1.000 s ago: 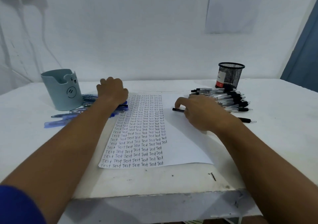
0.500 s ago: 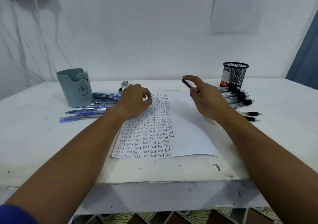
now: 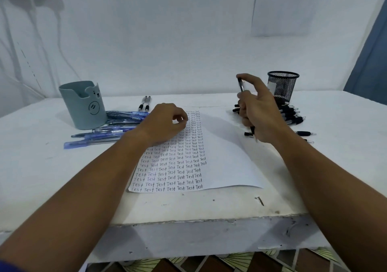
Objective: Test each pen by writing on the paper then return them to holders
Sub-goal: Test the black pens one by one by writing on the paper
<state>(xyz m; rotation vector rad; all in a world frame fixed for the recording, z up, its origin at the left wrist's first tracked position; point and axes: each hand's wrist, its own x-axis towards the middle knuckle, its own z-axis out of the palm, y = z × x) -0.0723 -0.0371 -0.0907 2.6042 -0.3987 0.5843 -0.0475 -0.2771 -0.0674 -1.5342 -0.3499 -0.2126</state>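
Two bare hands work over a white table (image 3: 52,167), seen from the single head-worn view looking forward and down. The right hand (image 3: 258,112) is lifted above the table and holds a black pen (image 3: 241,84) nearly upright, its top end pinched under the forefinger while the other fingers (image 3: 244,104) curl round the barrel lower down. The left hand (image 3: 165,123) rests on the upper left part of the paper (image 3: 226,161), its fingers loosely curled and gripping nothing that can be made out.

The paper lies in the middle of the table; its left half is filled with rows of the handwritten word "Test", and its right half is blank. A pile of black pens (image 3: 291,114) lies just right of the paper, in front of a black mesh holder (image 3: 282,85). A pile of blue pens (image 3: 109,129) lies left of the paper, beside a grey-green holder with a face drawn on it (image 3: 83,106). Two more dark pens (image 3: 145,102) lie behind the left hand.

The step in hand appears to be readying a black pen for its test. The next move likely calls for turning the tip down into a writing grip, bringing it to the blank part of the paper while the left hand steadies the sheet, then dropping the pen into the mesh holder.
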